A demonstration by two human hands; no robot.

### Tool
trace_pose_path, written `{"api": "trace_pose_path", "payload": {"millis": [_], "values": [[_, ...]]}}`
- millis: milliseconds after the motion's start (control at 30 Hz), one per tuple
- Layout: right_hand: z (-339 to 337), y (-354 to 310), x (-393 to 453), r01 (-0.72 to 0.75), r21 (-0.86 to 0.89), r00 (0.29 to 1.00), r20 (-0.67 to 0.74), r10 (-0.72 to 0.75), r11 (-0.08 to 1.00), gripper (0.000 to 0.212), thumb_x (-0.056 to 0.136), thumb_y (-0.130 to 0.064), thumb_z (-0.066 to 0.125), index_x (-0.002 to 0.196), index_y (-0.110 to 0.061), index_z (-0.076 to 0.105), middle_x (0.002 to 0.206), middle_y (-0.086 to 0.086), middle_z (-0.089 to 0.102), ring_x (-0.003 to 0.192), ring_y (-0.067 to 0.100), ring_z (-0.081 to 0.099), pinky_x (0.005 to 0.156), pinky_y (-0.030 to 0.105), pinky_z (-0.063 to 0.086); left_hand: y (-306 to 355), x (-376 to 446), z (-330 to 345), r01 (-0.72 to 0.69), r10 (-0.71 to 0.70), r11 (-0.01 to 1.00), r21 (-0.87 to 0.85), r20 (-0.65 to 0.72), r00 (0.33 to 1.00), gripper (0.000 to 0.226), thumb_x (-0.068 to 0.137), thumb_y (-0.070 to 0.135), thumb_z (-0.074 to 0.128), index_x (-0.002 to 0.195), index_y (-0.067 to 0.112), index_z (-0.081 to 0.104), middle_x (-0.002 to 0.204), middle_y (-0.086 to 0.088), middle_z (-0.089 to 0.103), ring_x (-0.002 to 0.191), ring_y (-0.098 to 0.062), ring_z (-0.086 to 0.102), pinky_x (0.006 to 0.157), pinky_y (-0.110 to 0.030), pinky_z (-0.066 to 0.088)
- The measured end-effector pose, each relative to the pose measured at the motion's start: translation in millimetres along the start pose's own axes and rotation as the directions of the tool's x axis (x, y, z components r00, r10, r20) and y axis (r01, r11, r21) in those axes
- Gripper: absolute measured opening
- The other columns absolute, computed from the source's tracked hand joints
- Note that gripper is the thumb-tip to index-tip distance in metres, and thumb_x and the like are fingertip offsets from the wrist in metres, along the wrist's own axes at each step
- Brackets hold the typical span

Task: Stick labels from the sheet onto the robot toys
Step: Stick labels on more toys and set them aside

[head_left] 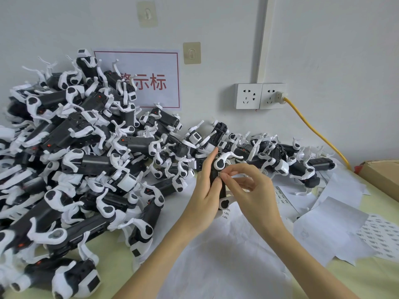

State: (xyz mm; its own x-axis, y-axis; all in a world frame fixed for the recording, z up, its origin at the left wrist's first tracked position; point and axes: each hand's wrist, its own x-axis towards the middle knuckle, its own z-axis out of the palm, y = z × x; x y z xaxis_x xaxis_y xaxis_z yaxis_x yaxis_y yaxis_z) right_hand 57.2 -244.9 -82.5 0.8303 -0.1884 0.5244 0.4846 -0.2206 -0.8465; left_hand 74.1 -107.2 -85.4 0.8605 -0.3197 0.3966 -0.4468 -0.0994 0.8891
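Table [356, 279] bears robot toys [71, 160], paper sheets [226, 255].

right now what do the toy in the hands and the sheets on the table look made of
Toy: likely moulded plastic, matte black body, glossier white legs with faint highlights. Sheets: thin white paper, probably label backing, judging by creases and curled edges.

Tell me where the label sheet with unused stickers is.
Head view, far right: the label sheet lies on the table, partly under loose white backing papers.
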Motion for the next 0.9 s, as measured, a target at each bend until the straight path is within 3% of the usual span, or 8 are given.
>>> {"api": "trace_pose_path", "payload": {"millis": [200, 300, 400, 533, 600, 633, 767, 900], "values": [[0.2, -0.7, -0.7, 0.075, -0.090, 0.996, -0.042, -0.079, 0.993, 0.018, 0.092, -0.017, 0.081, 0.100, -0.032, 0.075, 0.102, -0.005, 0.065, 0.081, 0.011, 0.076, 0.073, 0.012, 0.052, 0.6, -0.3, -0.7, 0.020, -0.019, 0.999, -0.038, 0.007, 1.000, 0.057, 0.116, 0.012, 0.031, 0.164, 0.039, 0.020, 0.167, 0.031, 0.024, 0.145, 0.025, 0.018, 0.107, 0.003, 0.023], [-2.8, -0.6, 1.9, 0.035, -0.039, 0.999, -0.034, -0.036, 0.999, 0.018, 0.096, -0.015, 0.075, 0.107, -0.029, 0.073, 0.098, 0.000, 0.066, 0.081, 0.018, 0.076, 0.069, 0.018, 0.055, -1.0, 0.0, -2.0, 0.047, -0.045, 0.995, -0.089, 0.025, 0.999, 0.059, 0.115, 0.011, 0.030, 0.162, 0.045, 0.022, 0.154, 0.046, 0.032, 0.134, 0.032, 0.029, 0.096, 0.006, 0.031], [-5.1, 0.0, 4.1, -0.020, 0.028, 0.999, -0.027, 0.020, 0.999, 0.015, 0.100, -0.011, 0.069, 0.105, -0.024, 0.074, 0.092, 0.004, 0.068, 0.081, 0.022, 0.075, 0.066, 0.022, 0.056, -1.5, 1.0, -3.2, 0.092, -0.089, 0.987, -0.130, 0.027, 0.996, 0.066, 0.112, 0.006, 0.029, 0.162, 0.048, 0.023, 0.162, 0.037, 0.027, 0.136, 0.028, 0.032, 0.095, 0.003, 0.035], [-4.8, -1.3, 5.1, -0.141, 0.130, 0.990, 0.028, 0.138, 0.982, 0.013, 0.097, -0.018, 0.075, 0.107, -0.027, 0.075, 0.087, -0.003, 0.073, 0.079, 0.012, 0.074, 0.061, 0.018, 0.054, -0.6, 1.2, -3.2, 0.124, -0.120, 0.976, -0.179, 0.034, 0.992, 0.072, 0.109, 0.002, 0.027, 0.161, 0.051, 0.024, 0.165, 0.018, 0.039, 0.142, 0.007, 0.046, 0.109, -0.019, 0.047], [-3.1, -1.9, 5.0, -0.225, 0.168, 0.974, 0.071, 0.216, 0.960, 0.015, 0.094, -0.024, 0.079, 0.107, -0.031, 0.075, 0.087, -0.007, 0.074, 0.081, 0.011, 0.074, 0.062, 0.019, 0.055, 1.3, 0.7, -2.7, 0.125, -0.119, 0.975, -0.184, 0.041, 0.992, 0.072, 0.109, 0.000, 0.027, 0.162, 0.049, 0.022, 0.166, 0.007, 0.041, 0.147, -0.001, 0.043, 0.123, -0.035, 0.038], [-2.5, -1.5, 4.9, -0.262, 0.189, 0.965, 0.086, 0.249, 0.946, 0.016, 0.093, -0.026, 0.080, 0.107, -0.032, 0.076, 0.087, -0.007, 0.074, 0.081, 0.011, 0.074, 0.062, 0.019, 0.055, 2.1, 0.5, -2.7, 0.118, -0.114, 0.977, -0.175, 0.037, 0.993, 0.072, 0.109, 0.000, 0.027, 0.163, 0.047, 0.022, 0.168, 0.006, 0.037, 0.150, -0.002, 0.039, 0.126, -0.036, 0.033], [-3.9, -0.5, 5.4, -0.379, 0.282, 0.925, 0.134, 0.355, 0.881, 0.020, 0.091, -0.026, 0.082, 0.109, -0.033, 0.078, 0.089, -0.001, 0.072, 0.079, 0.008, 0.072, 0.065, 0.017, 0.055, 3.9, -0.6, -1.5, 0.078, -0.074, 0.992, -0.096, 0.045, 0.996, 0.072, 0.108, -0.003, 0.028, 0.164, 0.043, 0.022, 0.168, 0.027, 0.024, 0.144, 0.021, 0.027, 0.113, -0.006, 0.032], [-5.8, 1.2, 8.2, -0.451, 0.298, 0.892, 0.175, 0.416, 0.841, 0.018, 0.090, -0.028, 0.082, 0.107, -0.033, 0.078, 0.096, 0.008, 0.075, 0.082, 0.012, 0.069, 0.079, 0.028, 0.052, 3.2, -1.4, -0.7, 0.063, -0.059, 0.995, -0.074, 0.052, 0.997, 0.073, 0.108, -0.003, 0.028, 0.163, 0.045, 0.023, 0.161, 0.033, 0.029, 0.147, 0.017, 0.026, 0.123, -0.019, 0.029]]}}
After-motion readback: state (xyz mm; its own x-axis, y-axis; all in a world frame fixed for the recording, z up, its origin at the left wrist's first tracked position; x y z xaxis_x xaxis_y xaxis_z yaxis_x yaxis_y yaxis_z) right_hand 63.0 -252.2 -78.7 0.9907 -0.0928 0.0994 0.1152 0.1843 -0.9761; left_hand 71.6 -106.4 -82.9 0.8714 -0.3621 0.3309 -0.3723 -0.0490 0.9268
